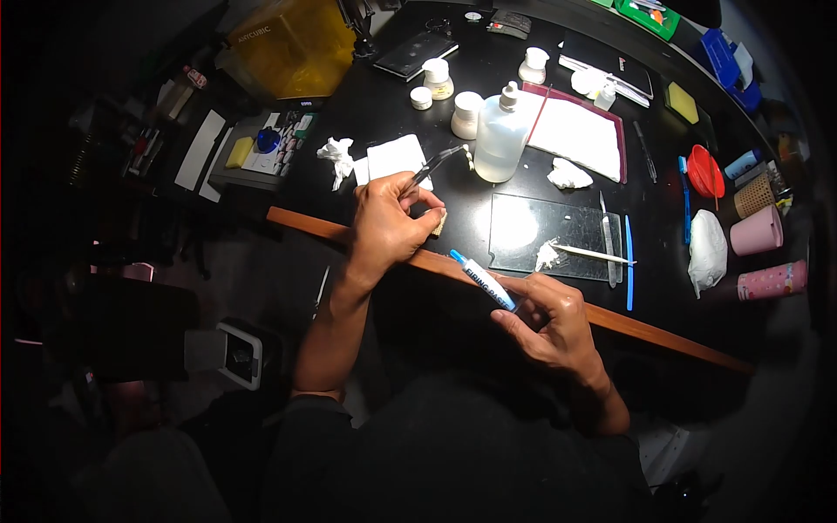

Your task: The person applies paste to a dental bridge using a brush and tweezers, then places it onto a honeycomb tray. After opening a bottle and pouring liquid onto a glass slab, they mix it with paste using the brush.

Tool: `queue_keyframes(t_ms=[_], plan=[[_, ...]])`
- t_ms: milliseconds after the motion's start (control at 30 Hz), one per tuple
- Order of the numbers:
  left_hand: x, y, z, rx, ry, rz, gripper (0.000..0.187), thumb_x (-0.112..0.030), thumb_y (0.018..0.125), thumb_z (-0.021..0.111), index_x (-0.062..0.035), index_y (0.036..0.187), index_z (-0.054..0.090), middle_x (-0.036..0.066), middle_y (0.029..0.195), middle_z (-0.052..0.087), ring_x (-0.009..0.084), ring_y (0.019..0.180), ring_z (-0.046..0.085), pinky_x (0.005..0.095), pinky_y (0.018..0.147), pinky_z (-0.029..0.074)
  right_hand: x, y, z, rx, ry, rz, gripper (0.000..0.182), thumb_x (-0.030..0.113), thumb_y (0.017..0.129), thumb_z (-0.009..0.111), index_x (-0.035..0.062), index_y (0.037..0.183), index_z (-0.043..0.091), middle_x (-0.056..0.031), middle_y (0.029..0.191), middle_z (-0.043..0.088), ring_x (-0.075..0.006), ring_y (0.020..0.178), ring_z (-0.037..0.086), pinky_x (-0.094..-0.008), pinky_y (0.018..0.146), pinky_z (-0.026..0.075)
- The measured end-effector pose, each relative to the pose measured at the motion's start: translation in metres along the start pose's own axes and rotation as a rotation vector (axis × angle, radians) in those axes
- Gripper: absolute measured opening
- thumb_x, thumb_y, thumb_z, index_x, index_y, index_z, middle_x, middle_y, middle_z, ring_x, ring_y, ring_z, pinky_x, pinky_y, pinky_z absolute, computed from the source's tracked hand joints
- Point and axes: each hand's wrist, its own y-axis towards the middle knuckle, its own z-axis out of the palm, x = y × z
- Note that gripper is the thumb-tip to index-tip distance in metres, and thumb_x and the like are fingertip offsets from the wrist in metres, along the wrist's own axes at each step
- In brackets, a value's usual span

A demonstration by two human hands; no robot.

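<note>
My left hand (392,222) is closed round dark tweezers (434,166), whose tips point up and right toward a small pale piece (469,158) beside the large clear bottle (500,139). Its thumb and fingertips also meet by a small tan block (440,223) at the table's wooden edge. In my right hand (549,318) is a white and blue syringe labelled firing paste (485,282), its blue tip pointing up and left. Right of the syringe, a glass plate (523,248) bears white powder or paste (547,255) and a thin white stick (593,254).
Small jars (467,115) stand behind, near a white pad in a red tray (621,148). Crumpled tissue (336,159) and folded tissue (397,157) lie at left. A red bowl (704,172), pink cup (757,234) and white bundle (707,248) are at right. The wooden edge (671,338) runs in front.
</note>
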Motion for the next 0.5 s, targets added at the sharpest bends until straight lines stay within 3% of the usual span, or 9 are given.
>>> queue_keyframes(t_ms=[100, 200, 367, 500], plan=[[0.004, -0.002, 0.002, -0.006, -0.108, -0.011, 0.048, -0.007, 0.079, 0.092, -0.0095, 0.063, 0.047, 0.004, 0.080, 0.080, -0.0018, 0.052, 0.039, 0.0209, 0.047, 0.031, -0.002, 0.001, 0.000, -0.004, -0.016, -0.015, 0.048, 0.013, 0.087, 0.088, 0.0074, 0.133, 0.077, -0.0057, 0.073, 0.059, -0.0141, 0.059, 0.049, -0.0316, 0.055, 0.040], [-0.002, -0.005, -0.002, 0.003, -0.206, -0.113, 0.050, -0.003, 0.077, 0.092, -0.0089, 0.064, 0.044, 0.008, 0.081, 0.081, 0.0001, 0.056, 0.049, 0.0226, 0.049, 0.037, -0.002, 0.001, 0.000, -0.006, -0.010, -0.012, 0.048, 0.013, 0.087, 0.088, 0.0072, 0.133, 0.077, -0.0059, 0.074, 0.059, -0.0141, 0.059, 0.049, -0.0317, 0.055, 0.040], [0.017, 0.000, -0.004, -0.051, -0.354, -0.106, 0.052, -0.003, 0.084, 0.089, -0.0121, 0.067, 0.040, 0.009, 0.085, 0.081, -0.0022, 0.056, 0.043, 0.0206, 0.049, 0.036, 0.000, -0.001, 0.000, -0.002, 0.012, 0.018, 0.046, 0.009, 0.087, 0.088, 0.0039, 0.132, 0.077, 0.0001, 0.074, 0.053, -0.0085, 0.064, 0.044, -0.0278, 0.058, 0.037], [0.024, -0.002, -0.013, -0.074, -0.315, -0.126, 0.053, -0.002, 0.087, 0.086, -0.0137, 0.070, 0.038, 0.010, 0.086, 0.081, -0.0032, 0.056, 0.039, 0.0203, 0.049, 0.034, 0.002, 0.001, -0.001, -0.005, 0.001, 0.010, 0.045, 0.010, 0.087, 0.088, 0.0039, 0.131, 0.077, -0.0016, 0.075, 0.056, -0.0098, 0.062, 0.046, -0.0286, 0.056, 0.038]])
